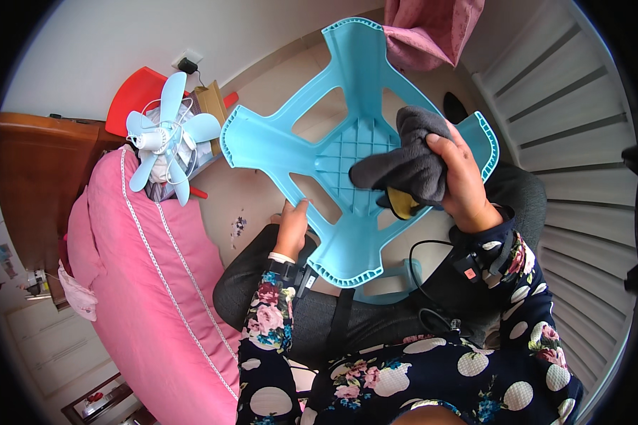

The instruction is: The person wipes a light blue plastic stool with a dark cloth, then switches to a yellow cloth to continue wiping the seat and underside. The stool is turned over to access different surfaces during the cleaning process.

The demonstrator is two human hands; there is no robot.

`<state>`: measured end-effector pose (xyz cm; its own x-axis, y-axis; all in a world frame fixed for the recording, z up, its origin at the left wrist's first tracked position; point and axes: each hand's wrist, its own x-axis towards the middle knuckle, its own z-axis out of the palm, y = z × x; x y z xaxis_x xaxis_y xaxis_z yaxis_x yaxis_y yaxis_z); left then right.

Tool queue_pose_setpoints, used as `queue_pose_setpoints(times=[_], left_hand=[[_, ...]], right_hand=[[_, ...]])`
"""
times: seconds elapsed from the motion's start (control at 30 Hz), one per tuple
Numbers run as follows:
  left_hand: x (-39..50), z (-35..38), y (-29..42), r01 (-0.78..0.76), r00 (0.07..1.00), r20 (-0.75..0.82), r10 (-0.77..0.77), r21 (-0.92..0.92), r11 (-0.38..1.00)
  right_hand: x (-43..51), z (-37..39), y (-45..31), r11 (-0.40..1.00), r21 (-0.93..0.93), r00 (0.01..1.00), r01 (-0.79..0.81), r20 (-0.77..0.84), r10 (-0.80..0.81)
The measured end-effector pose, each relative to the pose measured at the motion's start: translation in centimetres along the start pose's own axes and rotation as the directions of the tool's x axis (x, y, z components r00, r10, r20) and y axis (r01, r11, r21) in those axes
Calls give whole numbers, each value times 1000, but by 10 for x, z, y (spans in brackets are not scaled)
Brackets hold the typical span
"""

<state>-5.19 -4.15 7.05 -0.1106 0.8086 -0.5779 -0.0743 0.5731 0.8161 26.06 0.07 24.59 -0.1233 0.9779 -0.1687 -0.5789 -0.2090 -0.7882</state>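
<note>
A blue plastic stool (357, 79) is turned with its ribbed underside and splayed legs towards me, above my lap. My left hand (293, 226) grips the stool's frame near the lower left leg. In my right hand (463, 180) is a bunched dark grey cloth (422, 154), held over the stool's right side and partly hiding the leg there. A yellow patch with a dark edge (402, 203) shows beneath the cloth. Whether the cloth touches the plastic I cannot tell.
At left, a small blue fan (162, 139) lies on piled items before a red plastic stool or chair (138, 98). A pink-covered bed (154, 297) runs along my left. White slatted panels (569, 117) stand at right. Pink fabric (430, 32) hangs at the top.
</note>
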Motion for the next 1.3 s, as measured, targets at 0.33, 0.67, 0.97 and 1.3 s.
queue_pose_setpoints(times=[0.33,0.67,0.97,1.3], left_hand=[[3,7,80,-305,908,-305,288,-10,952],[-6,-19,172,-384,910,-258,325,-222,896],[-2,-19,170,-323,920,-301,250,-223,920],[-12,-15,177,-310,938,-259,230,-328,893]], right_hand=[[22,35,30,999,-52,999,-8,36,10],[105,147,114,836,-369,912,407,221,-346],[152,94,258,527,-781,927,336,175,-332],[125,76,204,864,-489,992,-120,-27,122]])
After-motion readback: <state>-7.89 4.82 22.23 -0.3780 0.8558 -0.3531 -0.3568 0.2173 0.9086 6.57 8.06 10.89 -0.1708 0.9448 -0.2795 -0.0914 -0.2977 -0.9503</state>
